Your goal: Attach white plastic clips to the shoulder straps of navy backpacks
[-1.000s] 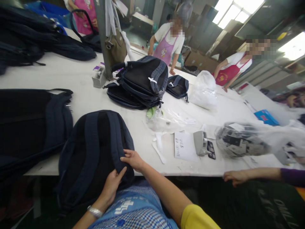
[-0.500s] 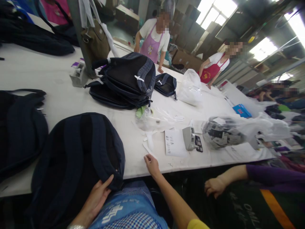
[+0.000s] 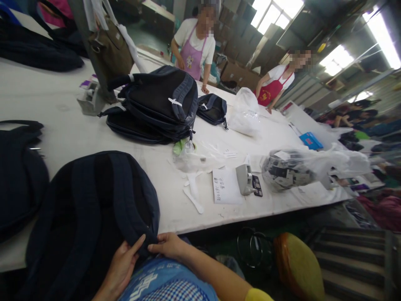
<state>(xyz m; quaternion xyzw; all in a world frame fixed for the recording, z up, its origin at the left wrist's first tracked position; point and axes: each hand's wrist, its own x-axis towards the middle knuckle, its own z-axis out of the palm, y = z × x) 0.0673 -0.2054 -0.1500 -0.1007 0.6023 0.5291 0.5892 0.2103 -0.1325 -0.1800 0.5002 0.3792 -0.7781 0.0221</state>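
Note:
A dark navy and black backpack (image 3: 106,179) lies in front of me with its shoulder straps facing up, its near part hanging over the table edge. My left hand (image 3: 123,261) grips the lower end of its right-side strap (image 3: 129,205), thumb and fingers pressed on the fabric. From the other side, my right hand (image 3: 167,246) pinches the same corner of the backpack, and the fingertips of both hands are almost together. Whatever lies between the fingers is too small to make out. White paper strips (image 3: 194,194) lie on the table beyond my right hand.
A second backpack (image 3: 20,179) lies at the left, and stacked backpacks (image 3: 153,106) stand further back. A grey tape dispenser (image 3: 244,179), a handwritten sheet (image 3: 224,188) and clear plastic bags (image 3: 286,169) are on the white table (image 3: 188,221). Two people in aprons stand opposite. A round stool (image 3: 297,265) is at right.
My right hand has moved left from beside the paper strips to the backpack's strap corner. A co-worker's arm and dark bag at the right are gone from view, exposing the stool.

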